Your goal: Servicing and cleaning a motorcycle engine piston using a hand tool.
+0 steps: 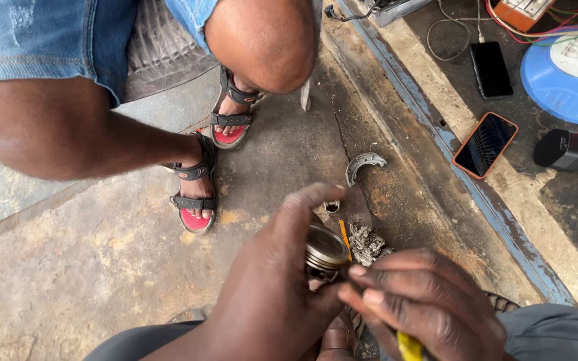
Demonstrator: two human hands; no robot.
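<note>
A round metal piston (324,251) with grooved sides is gripped in my left hand (269,294), the thumb curled over its top edge. Close against it on the right, my right hand (423,307) holds a yellow-handled tool (409,346) whose tip is hidden behind the fingers near the piston's side. Both hands hover low over a stained concrete floor (88,267).
Another person sits opposite, bare legs and red-soled sandals (195,200) on the floor. A curved metal brake shoe (364,164), a small ring (331,206) and metal scraps (367,242) lie nearby. Two phones (484,144), (491,69), a blue disc (563,80) and wires lie past a blue-edged step (449,144).
</note>
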